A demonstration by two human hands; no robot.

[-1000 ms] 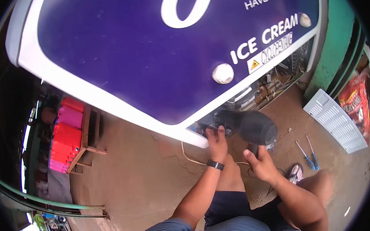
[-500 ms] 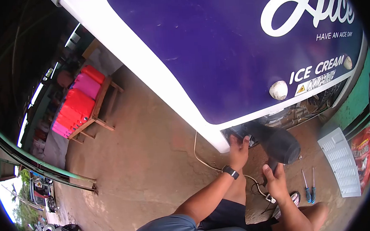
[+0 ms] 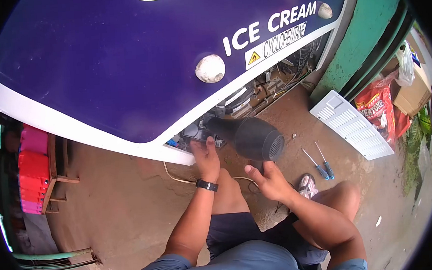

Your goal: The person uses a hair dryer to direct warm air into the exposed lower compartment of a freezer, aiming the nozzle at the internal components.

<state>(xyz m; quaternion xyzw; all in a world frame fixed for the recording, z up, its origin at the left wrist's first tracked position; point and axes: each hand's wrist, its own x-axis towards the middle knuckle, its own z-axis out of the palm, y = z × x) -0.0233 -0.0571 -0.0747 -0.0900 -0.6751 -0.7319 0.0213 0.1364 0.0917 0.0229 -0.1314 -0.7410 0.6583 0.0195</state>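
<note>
A black hair dryer is in my right hand, whose fingers close around its handle below the body. The nozzle points left into the open base of the purple ice cream freezer. My left hand, with a watch on the wrist, reaches to the opening's left corner. Its thumb and fingers are on a dark boxy part just in front of the nozzle; the fingertips are partly hidden. Behind the dryer, machinery and tubing show inside the base.
Two screwdrivers lie on the concrete floor at right. A white slatted panel leans near a red bag and a cardboard box. A pale cable runs along the floor. Red and pink containers stand at left.
The view has swung right and down, so the freezer, hands and dryer appear further left. My right hand still grips the dryer, and my left hand remains at the dark part.
</note>
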